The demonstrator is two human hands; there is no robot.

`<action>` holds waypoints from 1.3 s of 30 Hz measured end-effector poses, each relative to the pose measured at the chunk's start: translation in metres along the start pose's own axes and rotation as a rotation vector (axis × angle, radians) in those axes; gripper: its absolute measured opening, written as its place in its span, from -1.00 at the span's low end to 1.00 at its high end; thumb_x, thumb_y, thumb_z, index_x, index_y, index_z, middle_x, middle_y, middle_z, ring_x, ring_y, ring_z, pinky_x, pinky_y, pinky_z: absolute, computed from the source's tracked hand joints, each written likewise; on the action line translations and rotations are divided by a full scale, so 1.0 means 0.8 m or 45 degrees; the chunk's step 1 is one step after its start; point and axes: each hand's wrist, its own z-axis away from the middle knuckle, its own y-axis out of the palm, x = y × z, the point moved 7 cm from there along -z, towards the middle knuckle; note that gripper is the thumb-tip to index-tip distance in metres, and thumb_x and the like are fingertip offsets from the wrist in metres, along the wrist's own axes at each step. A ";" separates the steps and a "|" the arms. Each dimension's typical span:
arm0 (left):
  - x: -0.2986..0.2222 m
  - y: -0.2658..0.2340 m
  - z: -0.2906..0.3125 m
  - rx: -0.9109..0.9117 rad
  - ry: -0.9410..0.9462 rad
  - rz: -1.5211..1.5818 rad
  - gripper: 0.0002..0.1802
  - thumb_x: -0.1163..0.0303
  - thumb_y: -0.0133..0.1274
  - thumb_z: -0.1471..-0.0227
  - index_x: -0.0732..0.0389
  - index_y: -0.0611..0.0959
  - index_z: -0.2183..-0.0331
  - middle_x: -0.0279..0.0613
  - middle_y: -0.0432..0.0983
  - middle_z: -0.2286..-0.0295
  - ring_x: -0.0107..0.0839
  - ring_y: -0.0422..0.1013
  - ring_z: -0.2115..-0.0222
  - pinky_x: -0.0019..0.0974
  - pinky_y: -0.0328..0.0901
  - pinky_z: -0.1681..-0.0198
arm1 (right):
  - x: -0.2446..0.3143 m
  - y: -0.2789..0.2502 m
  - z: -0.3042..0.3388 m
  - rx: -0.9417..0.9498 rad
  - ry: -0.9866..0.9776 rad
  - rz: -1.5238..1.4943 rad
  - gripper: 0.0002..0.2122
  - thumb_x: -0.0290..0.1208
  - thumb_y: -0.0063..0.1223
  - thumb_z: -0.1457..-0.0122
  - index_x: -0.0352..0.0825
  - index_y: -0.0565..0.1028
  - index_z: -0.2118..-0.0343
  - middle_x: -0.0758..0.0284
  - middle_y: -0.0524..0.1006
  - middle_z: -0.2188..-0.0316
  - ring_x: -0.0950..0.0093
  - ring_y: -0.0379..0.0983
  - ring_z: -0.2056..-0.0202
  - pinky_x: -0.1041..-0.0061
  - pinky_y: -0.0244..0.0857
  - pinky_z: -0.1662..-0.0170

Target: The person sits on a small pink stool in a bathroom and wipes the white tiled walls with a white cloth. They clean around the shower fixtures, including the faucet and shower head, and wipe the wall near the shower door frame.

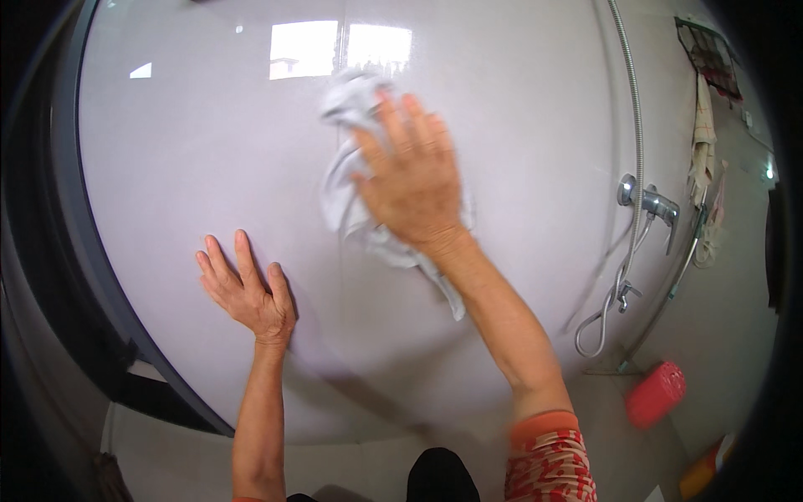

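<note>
A white cloth (341, 197) lies bunched against a pale, glossy wall panel (184, 142), with one corner hanging down. My right hand (411, 176) holds it there under the palm and fingers, slightly smeared by motion. Part of the cloth sticks out above and to the left of the fingers. Lower and to the left, my left hand (248, 289) rests on the same panel with its fingers spread and nothing in it.
A metal shower hose (631, 100) hangs on the right beside a chrome mixer tap (657, 203). A smaller tap (624, 294) sits below. On the floor stands a red perforated container (657, 395). Hanging cloths (703, 138) line the right wall; a dark frame (104, 217) edges the panel's left.
</note>
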 end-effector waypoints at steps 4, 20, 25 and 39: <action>-0.004 0.003 0.003 0.017 0.021 0.032 -0.42 0.16 -0.14 -0.11 0.10 0.33 -0.16 0.04 -0.02 -0.22 0.06 -0.14 -0.24 0.10 -0.24 -0.23 | -0.085 -0.021 0.000 -0.103 0.138 0.346 -0.53 -0.16 0.13 0.00 -0.10 0.41 -0.03 0.27 0.20 -0.20 0.22 0.06 -0.22 0.18 0.03 -0.18; 0.003 0.012 0.008 0.083 0.008 0.010 -0.36 0.16 -0.16 -0.07 0.08 0.27 -0.19 0.07 -0.10 -0.24 0.12 -0.22 -0.26 0.23 -0.32 -0.21 | -0.091 -0.007 -0.074 -0.304 0.368 0.384 -0.52 -0.24 0.02 -0.08 -0.37 0.33 -0.04 -0.04 0.17 -0.13 0.02 0.08 -0.16 0.08 0.05 -0.13; 0.005 0.011 0.008 0.058 -0.008 0.032 -0.40 0.10 -0.18 -0.10 0.02 0.31 -0.17 0.06 -0.06 -0.23 0.10 -0.18 -0.25 0.19 -0.32 -0.22 | -0.033 0.010 -0.112 -0.327 0.271 0.278 -0.55 -0.21 -0.07 -0.14 -0.35 0.34 -0.05 -0.02 0.18 -0.14 0.02 0.12 -0.14 0.10 0.05 -0.12; 0.004 0.012 0.007 0.079 -0.023 0.099 -0.40 0.10 -0.15 -0.11 0.04 0.30 -0.17 0.06 -0.07 -0.23 0.10 -0.19 -0.25 0.22 -0.30 -0.21 | 0.103 0.039 -0.111 -0.125 -0.068 -0.214 -0.47 -0.10 0.20 0.08 -0.29 0.47 0.05 0.17 0.19 -0.20 0.19 0.09 -0.21 0.11 0.04 -0.19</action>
